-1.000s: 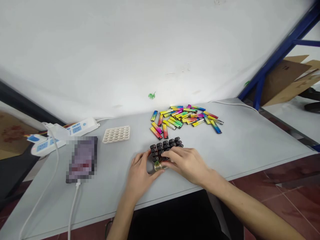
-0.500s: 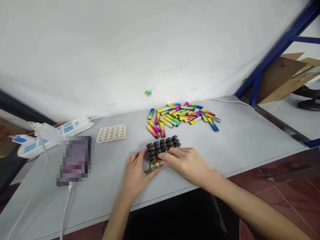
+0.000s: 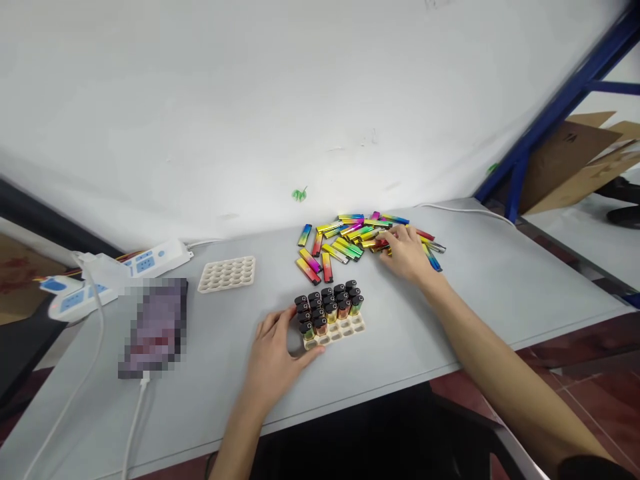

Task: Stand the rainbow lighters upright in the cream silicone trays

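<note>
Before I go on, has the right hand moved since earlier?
Yes: the right hand has left the rack, forward and rightward, to the loose lighters.

white power strip (image 3: 173, 255), pixelated device (image 3: 157, 327) with white cable (image 3: 133, 420), blue frame (image 3: 557, 110), cardboard boxes (image 3: 560, 160)

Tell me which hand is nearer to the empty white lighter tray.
Left. The left hand is right of the empty tray, holding the partly filled tray; the right hand is much farther right, at the loose lighters.
</note>
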Motion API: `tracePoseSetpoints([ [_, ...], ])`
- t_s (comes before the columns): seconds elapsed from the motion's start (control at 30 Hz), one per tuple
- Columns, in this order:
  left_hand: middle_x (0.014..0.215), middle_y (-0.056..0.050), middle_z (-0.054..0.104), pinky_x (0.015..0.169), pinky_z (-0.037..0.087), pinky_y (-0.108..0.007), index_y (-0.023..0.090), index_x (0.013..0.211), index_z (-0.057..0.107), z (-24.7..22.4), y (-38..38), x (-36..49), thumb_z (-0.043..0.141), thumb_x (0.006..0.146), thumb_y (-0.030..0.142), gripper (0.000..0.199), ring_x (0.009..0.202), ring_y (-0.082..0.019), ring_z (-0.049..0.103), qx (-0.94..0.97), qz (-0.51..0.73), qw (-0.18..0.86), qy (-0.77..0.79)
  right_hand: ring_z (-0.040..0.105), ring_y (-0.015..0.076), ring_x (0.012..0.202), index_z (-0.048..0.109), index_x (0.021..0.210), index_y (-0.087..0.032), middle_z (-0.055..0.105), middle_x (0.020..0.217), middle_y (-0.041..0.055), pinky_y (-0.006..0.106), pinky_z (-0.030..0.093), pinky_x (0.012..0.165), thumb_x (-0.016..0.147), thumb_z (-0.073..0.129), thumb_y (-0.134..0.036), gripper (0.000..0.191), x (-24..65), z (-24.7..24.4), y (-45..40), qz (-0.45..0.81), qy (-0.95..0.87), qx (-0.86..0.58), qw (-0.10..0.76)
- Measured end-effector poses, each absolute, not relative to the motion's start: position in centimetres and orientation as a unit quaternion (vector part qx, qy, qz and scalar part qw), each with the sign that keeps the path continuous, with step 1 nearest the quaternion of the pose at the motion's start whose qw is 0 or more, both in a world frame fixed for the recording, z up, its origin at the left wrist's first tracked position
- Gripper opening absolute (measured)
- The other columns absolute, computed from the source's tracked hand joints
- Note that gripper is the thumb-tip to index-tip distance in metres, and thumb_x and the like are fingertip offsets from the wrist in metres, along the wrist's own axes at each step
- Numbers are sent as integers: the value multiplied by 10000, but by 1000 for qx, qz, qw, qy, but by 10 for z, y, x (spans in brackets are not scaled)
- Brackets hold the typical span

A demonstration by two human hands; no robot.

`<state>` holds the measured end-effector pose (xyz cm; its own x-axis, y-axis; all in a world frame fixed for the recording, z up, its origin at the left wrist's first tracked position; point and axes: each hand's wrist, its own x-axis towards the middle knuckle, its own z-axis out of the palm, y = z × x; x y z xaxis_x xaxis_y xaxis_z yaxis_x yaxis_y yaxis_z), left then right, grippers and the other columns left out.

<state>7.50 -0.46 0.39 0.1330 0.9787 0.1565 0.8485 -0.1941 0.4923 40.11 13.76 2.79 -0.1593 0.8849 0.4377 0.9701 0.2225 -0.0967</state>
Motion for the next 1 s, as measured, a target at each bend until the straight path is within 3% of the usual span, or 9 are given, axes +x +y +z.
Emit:
tracePoseSetpoints([
  [0.27,1181,-108,593,970,486,-523,208,1376,452,6,-5,75,684,754,628,786,1130,-330,568,735,206,137,632,440,340,1075,692,966,-195,574,1159,146,482,393,903,851,596,-273,169,408,17,136,-61,-764,-598,235],
  [0.4,1197,-112,590,972,489,-519,199,1366,458,7,-5,76,678,752,635,785,1139,-331,566,731,196,135,639,523,292,1003,677,1029,-216,645,1050,110,456,433,893,911,574,-392,236,408,21,136,49,-720,-578,381],
  [0.53,1181,-113,595,946,501,-526,205,1344,468,6,-4,75,671,755,636,757,1120,-336,569,731,196,126,641,581,186,720,599,1208,-227,641,904,46,350,502,686,930,520,-516,409,407,26,133,263,-593,-546,530],
  [0.63,1152,-110,602,947,499,-532,205,1321,475,5,-3,75,673,755,633,737,1100,-335,576,735,197,118,638,549,140,673,602,1208,-225,607,879,16,295,487,628,879,587,-537,454,407,29,133,361,-529,-503,581],
  [0.77,1156,-113,593,954,499,-528,203,1308,479,6,-4,75,664,761,638,723,1103,-330,576,734,190,116,642,476,102,593,639,1003,-196,567,742,-25,258,411,568,747,750,-490,405,405,33,131,451,-488,-473,578],
  [0.9,1164,-111,591,949,508,-512,198,1311,480,8,-5,76,649,776,636,711,1100,-319,583,731,187,124,644,372,76,527,638,836,-174,469,613,-61,249,291,510,714,792,-466,352,403,39,124,528,-516,-455,498],
  [1.0,1173,-116,594,957,505,-507,182,1323,473,8,-5,76,647,779,632,727,1109,-319,582,734,188,126,641,385,82,550,595,737,-172,467,612,-55,246,307,523,725,787,-466,351,401,43,119,549,-536,-447,460],
])
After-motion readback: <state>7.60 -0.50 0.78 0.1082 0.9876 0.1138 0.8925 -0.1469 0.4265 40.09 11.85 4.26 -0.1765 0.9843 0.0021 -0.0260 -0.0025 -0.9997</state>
